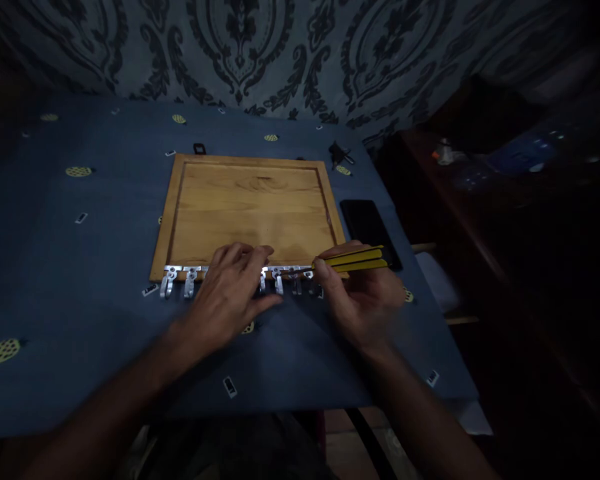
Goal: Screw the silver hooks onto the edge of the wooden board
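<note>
A framed wooden board (253,207) lies flat on the blue tablecloth. Along its near edge runs a metal hook rail (190,272) with several silver hooks. My left hand (227,287) rests across the middle of the rail, fingers outstretched and thumb apart, covering some hooks. In my right hand (365,297) is a screwdriver (355,259) with a yellow and black handle. Its thin shaft points left, low over the right part of the rail. Whether the tip touches a screw I cannot tell.
A black phone (370,227) lies right of the board. Beyond the board are a small black buckle-like piece (199,149) and a dark object (339,155). Patterned fabric (240,53) hangs behind the table. A plastic bottle (525,153) lies in shadow at the right.
</note>
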Demonstrator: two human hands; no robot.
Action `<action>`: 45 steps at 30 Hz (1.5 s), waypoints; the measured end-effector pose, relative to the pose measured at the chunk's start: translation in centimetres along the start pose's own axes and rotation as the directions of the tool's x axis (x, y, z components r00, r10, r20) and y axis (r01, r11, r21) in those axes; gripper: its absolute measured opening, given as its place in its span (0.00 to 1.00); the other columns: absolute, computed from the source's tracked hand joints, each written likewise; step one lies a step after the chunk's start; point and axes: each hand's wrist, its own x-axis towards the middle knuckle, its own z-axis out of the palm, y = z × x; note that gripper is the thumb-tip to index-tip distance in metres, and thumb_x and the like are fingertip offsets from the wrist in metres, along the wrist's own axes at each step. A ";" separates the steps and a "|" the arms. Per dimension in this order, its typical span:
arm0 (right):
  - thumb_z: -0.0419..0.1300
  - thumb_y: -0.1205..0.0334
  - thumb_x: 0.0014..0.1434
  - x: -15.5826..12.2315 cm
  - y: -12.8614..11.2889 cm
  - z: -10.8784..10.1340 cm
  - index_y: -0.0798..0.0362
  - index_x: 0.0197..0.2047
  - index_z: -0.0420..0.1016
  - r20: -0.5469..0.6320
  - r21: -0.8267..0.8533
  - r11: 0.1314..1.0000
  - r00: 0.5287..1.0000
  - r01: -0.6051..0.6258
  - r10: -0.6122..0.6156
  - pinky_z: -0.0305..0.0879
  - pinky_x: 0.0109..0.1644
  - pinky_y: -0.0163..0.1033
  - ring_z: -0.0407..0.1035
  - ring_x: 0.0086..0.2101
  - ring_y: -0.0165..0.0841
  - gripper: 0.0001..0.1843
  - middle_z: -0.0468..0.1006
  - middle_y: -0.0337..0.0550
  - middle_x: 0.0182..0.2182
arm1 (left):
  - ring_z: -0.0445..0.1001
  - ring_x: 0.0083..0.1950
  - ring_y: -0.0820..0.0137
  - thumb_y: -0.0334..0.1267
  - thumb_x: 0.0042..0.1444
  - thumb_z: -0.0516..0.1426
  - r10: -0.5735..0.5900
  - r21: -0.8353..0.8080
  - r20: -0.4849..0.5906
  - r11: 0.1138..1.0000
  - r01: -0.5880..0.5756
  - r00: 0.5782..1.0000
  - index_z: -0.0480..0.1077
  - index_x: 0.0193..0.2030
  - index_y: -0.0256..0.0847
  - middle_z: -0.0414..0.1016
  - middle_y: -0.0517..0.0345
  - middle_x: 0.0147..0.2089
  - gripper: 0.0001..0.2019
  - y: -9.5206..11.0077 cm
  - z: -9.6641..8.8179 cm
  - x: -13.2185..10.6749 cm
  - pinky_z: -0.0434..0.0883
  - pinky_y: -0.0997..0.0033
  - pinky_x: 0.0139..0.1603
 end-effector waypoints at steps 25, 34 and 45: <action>0.64 0.75 0.59 0.4 0.2 0.0 0.50 0.41 0.72 0.010 0.057 0.979 0.980 0.197 -0.198 0.74 0.31 0.39 0.74 0.30 0.31 0.11 0.77 0.39 0.31 | 0.70 0.51 0.55 0.40 0.59 0.66 0.027 0.058 0.010 0.998 -0.028 1.000 0.63 0.59 0.32 0.77 0.46 0.48 0.27 0.5 1.0 -0.1 0.67 0.54 0.54; 0.64 0.76 0.59 0.3 0.3 0.0 0.50 0.40 0.70 0.082 0.052 0.981 0.978 0.188 -0.192 0.74 0.33 0.39 0.74 0.31 0.31 0.12 0.77 0.39 0.32 | 0.71 0.51 0.57 0.38 0.59 0.66 0.026 0.051 -0.013 0.998 -0.025 1.000 0.64 0.58 0.33 0.77 0.48 0.47 0.25 0.5 0.9 0.1 0.69 0.56 0.55; 0.67 0.64 0.61 1.1 -0.7 0.6 0.49 0.32 0.70 0.097 -0.104 0.994 0.995 0.017 -0.007 0.73 0.32 0.37 0.74 0.28 0.29 0.09 0.75 0.36 0.26 | 0.70 0.51 0.56 0.36 0.60 0.65 0.016 0.016 -0.012 1.000 -0.016 1.000 0.65 0.57 0.34 0.77 0.49 0.46 0.22 0.6 0.8 0.0 0.68 0.56 0.55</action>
